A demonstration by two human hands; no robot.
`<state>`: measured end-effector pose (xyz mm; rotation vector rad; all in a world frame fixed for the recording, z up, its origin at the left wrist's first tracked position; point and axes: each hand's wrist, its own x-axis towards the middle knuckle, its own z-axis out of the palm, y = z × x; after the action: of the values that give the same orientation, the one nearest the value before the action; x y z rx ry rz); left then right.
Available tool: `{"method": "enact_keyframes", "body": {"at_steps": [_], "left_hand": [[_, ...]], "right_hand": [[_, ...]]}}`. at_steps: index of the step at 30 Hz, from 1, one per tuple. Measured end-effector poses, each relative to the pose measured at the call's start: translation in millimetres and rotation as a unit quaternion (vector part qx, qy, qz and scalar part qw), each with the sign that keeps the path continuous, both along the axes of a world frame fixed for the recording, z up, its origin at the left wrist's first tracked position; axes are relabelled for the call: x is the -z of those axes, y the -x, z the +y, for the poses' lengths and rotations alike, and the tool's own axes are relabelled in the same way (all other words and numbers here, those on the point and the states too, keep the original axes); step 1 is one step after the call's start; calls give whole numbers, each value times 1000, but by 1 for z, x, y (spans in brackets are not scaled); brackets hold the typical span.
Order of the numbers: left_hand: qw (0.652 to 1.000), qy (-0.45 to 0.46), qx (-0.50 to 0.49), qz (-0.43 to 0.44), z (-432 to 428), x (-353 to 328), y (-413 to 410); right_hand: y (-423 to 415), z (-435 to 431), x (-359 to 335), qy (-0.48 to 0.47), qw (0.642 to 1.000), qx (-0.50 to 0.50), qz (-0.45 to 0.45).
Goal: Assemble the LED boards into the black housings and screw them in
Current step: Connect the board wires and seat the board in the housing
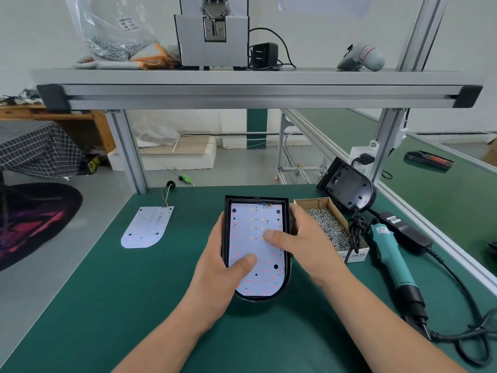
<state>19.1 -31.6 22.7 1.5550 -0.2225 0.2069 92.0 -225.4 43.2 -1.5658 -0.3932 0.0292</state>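
Note:
A black housing [287,267] lies in the middle of the green mat with a white LED board [254,224] seated inside it. My left hand [223,267] grips the housing's left side, its thumb pressing on the board's lower half. My right hand [301,246] holds the right side, thumb on the board's middle. A second white LED board [146,228] with coloured wires lies flat to the left. An empty black housing [347,188] leans tilted at the back right.
A cardboard box of screws [329,228] sits just right of my right hand. A teal electric screwdriver [392,261] with black cable and power supply [406,230] lies at the right. An aluminium shelf [258,90] spans overhead.

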Motion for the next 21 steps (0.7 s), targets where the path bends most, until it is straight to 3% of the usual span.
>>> {"method": "enact_keyframes", "body": {"at_steps": [6, 10, 12, 18, 21], "left_hand": [[999, 15, -20, 33, -1, 5, -4], [996, 44, -54, 48, 3, 6, -6], [995, 52, -61, 52, 5, 5, -6], [992, 41, 60, 101, 9, -1, -3], [997, 20, 16, 78, 6, -2, -3]], "right_hand": [[4, 8, 0, 39, 998, 41, -29], [6, 7, 3, 59, 994, -69, 60], [7, 7, 3, 86, 989, -101, 62], [6, 5, -2, 92, 995, 2, 28], [7, 6, -3, 104, 994, 13, 20]]}}
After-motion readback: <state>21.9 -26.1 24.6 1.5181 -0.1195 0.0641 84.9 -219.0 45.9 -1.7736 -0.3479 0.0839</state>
